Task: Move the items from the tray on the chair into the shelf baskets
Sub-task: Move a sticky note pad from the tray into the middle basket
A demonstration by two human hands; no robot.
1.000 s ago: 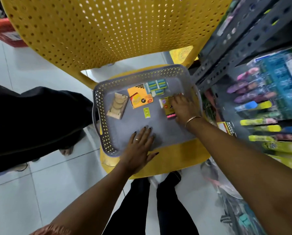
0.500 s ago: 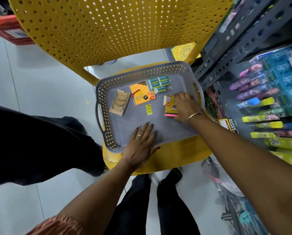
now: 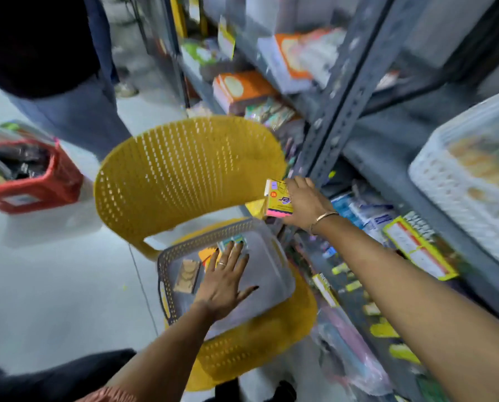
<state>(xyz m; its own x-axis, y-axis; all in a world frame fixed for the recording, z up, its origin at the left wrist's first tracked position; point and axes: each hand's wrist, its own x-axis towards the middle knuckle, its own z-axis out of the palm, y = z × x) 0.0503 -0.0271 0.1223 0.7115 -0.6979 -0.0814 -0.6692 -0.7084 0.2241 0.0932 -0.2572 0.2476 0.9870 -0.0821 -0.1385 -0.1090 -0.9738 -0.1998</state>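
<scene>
A grey perforated tray [image 3: 274,274] rests on the seat of a yellow chair [image 3: 184,172]. My left hand [image 3: 225,282] lies flat and spread inside the tray, over an orange packet [image 3: 206,253] and touching a teal-striped pack [image 3: 232,242]. A tan wooden piece [image 3: 188,274] lies at the tray's left. My right hand [image 3: 306,203] is lifted above the tray's far right corner, shut on a yellow and pink packet [image 3: 277,200], close to the grey shelf upright [image 3: 338,111].
The metal shelving on the right holds stationery, and a white basket [image 3: 457,184] sits on an upper shelf. A red basket [image 3: 30,175] stands on the floor at left. Another person [image 3: 53,68] stands behind the chair.
My right hand has lifted the yellow and pink packet out of the tray, up and towards the shelf. My left hand slid further into the tray. The view has tilted upward.
</scene>
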